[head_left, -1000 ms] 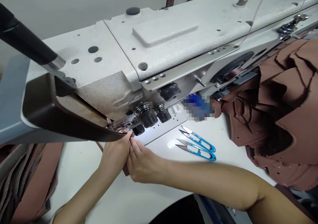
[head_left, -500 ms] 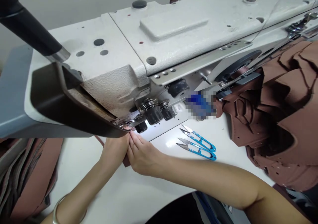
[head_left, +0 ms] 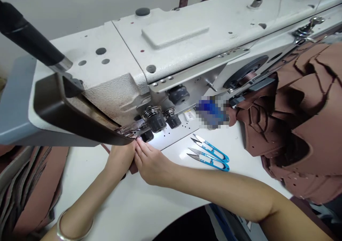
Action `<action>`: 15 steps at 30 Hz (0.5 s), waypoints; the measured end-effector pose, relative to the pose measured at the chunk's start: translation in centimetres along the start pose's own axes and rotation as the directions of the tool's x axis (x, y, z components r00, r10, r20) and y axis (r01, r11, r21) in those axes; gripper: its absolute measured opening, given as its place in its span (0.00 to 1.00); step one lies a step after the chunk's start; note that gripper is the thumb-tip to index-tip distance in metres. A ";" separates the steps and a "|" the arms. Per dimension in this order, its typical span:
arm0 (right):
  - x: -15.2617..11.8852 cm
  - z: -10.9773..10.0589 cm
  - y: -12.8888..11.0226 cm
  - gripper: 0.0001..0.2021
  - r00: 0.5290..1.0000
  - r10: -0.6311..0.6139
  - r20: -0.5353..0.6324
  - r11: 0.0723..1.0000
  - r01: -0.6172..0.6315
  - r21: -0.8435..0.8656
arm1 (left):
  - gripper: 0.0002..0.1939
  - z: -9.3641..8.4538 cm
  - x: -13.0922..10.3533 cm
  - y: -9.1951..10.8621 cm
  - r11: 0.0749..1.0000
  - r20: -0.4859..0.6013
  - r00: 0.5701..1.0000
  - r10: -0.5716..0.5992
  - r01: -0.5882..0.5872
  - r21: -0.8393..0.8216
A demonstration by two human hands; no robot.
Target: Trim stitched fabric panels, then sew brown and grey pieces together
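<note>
Both hands are close together at the needle end of a white sewing machine (head_left: 171, 41). My left hand (head_left: 121, 158) lies under the dark curved guard (head_left: 80, 116), which hides its fingers. Beside it, my right hand (head_left: 152, 162) has its fingers pressed together and bent over a small brown leather piece (head_left: 133, 167). Only a corner and a narrow edge of that piece show between and beside the hands. The needle and the presser foot are mostly covered by the guard and the fingers.
Two blue thread snips (head_left: 213, 155) lie on the white table (head_left: 149, 212) right of my right hand. A large pile of brown leather pieces (head_left: 315, 127) stands at the right, and another stack (head_left: 40, 187) at the left. Tension knobs (head_left: 156, 121) jut out above my hands.
The view has shifted slightly, so the machine and snips appear a little further left. My hands stay together at the needle area, with the leather corner still between them.
</note>
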State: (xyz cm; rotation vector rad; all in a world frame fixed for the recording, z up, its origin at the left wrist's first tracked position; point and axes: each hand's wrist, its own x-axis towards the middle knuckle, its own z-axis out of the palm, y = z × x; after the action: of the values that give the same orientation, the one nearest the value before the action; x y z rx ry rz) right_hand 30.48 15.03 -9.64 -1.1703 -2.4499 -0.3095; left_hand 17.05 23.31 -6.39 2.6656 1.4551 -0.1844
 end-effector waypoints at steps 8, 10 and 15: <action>-0.1 0.0 0.0 0.21 0.999 -0.017 0.050 0.999 0.014 0.050 | 0.16 -0.3 0.1 0.4 0.996 -0.021 0.999 0.033 -0.031 0.089; -0.1 0.0 -0.1 0.21 0.998 -0.022 0.058 0.999 0.020 0.043 | 0.16 -0.6 0.0 0.7 0.993 -0.015 0.999 0.044 -0.043 0.110; 0.0 0.0 -0.1 0.20 0.999 -0.030 0.022 1.000 0.030 0.006 | 0.16 -1.0 -0.2 1.2 0.989 0.010 0.997 0.078 -0.079 0.122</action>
State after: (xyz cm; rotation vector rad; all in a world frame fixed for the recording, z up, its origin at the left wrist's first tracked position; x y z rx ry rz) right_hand 30.39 14.93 -9.61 -1.1414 -2.4879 -0.2993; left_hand 17.97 22.62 -5.30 2.8110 1.3766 -0.2832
